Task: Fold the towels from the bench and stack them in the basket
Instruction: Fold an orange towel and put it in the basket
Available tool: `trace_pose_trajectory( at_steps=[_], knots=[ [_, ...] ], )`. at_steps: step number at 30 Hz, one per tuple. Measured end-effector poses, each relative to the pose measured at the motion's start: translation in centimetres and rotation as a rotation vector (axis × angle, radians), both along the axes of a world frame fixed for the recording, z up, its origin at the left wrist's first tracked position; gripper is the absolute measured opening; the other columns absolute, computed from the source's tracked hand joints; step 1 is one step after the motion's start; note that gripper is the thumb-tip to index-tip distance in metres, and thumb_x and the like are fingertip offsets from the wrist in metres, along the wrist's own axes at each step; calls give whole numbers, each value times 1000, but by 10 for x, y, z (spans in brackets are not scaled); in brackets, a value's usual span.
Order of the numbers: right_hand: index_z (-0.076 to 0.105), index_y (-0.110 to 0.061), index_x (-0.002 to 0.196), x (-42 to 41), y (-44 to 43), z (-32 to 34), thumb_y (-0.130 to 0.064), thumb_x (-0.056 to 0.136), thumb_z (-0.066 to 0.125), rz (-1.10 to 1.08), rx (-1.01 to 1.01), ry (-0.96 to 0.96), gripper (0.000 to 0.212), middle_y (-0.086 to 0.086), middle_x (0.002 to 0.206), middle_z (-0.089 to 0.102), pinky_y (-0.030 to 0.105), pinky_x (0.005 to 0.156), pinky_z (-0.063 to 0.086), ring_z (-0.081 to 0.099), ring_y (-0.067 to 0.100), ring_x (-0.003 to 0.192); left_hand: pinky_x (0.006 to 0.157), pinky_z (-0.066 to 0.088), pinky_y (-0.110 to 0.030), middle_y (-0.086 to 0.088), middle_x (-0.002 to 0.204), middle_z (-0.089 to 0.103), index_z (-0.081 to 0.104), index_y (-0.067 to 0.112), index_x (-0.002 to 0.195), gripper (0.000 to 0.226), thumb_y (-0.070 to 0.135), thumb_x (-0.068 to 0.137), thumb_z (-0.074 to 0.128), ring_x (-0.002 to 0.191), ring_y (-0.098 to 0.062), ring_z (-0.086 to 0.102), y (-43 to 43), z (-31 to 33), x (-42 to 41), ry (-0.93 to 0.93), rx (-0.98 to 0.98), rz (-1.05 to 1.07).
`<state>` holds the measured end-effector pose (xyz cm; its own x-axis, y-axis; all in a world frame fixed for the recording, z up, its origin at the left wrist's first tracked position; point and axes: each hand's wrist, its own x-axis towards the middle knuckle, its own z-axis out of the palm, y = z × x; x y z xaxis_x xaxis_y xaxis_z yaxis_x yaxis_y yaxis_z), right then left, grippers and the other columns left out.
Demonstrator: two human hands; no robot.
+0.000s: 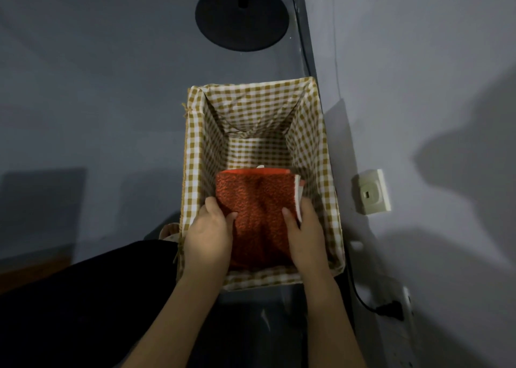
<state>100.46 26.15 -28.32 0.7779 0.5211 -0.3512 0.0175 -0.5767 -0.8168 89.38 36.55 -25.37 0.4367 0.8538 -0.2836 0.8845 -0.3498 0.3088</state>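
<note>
1. I see the folded red towel (259, 216) inside the checked basket (192, 155), at its near end.
2. My left hand (208, 235) holds the towel's left edge, thumb on top.
3. My right hand (304, 233) holds its right edge likewise.
4. A wall socket (372, 191) sits right of the basket.

Dim room, with light falling mostly on the basket (259, 110). Hard shadows cross the wall (446, 88). Edges bend and darken.

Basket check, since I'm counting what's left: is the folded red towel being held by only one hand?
No: the left hand and right hand both grip the red towel.
</note>
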Motion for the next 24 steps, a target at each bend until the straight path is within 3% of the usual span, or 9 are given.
trace_pose_trajectory(
  at_steps=[3,5,7,9,14,18,24],
  knots=[
    [50,-20,129,-2,-2,-4,-24,97,51,22,-71,3,32,-2,119,58,29,97,42,54,14,111,67,40,-33,-14,106,59,46,3,121,39,30,95,54,95,-31,61,-2,-4,-3,-42,18,18],
    [44,-19,137,-4,-3,-6,-26,96,52,52,-186,-35,42,1,131,51,32,102,40,49,18,120,57,47,-36,-18,90,61,55,-3,111,37,17,84,69,75,-34,63,-6,-14,-6,-111,76,-38],
    [41,-19,139,-5,-3,-5,-30,97,49,82,-280,-89,44,2,137,45,34,104,39,45,18,124,47,40,-30,-17,77,59,59,-3,99,29,10,78,74,60,-31,60,-7,-21,-8,-136,144,-69],
    [44,-20,135,-6,-3,-2,-31,98,46,105,-312,-136,39,1,135,46,31,101,40,46,17,122,47,33,-26,-14,75,58,60,-2,95,22,8,80,72,57,-28,57,-6,-24,-9,-153,171,-97],
    [52,-18,126,-10,-3,8,-28,100,43,104,-317,-199,30,0,125,51,24,90,42,50,11,109,45,44,-32,-12,73,61,63,1,90,17,8,78,74,60,-29,59,-6,-27,-12,-129,191,-178],
    [54,-18,122,-17,0,20,-27,100,42,163,-321,-261,27,0,120,52,19,81,34,43,5,97,45,43,-30,-8,75,62,63,7,86,11,15,81,69,63,-26,61,-5,-11,-15,-141,179,-266],
    [56,-17,117,-34,15,65,-28,100,41,284,-263,-424,25,-3,115,51,19,77,32,48,10,101,58,46,-35,-7,90,62,61,9,93,17,24,93,53,80,-28,61,8,29,-29,-201,171,-314]
  ],
)
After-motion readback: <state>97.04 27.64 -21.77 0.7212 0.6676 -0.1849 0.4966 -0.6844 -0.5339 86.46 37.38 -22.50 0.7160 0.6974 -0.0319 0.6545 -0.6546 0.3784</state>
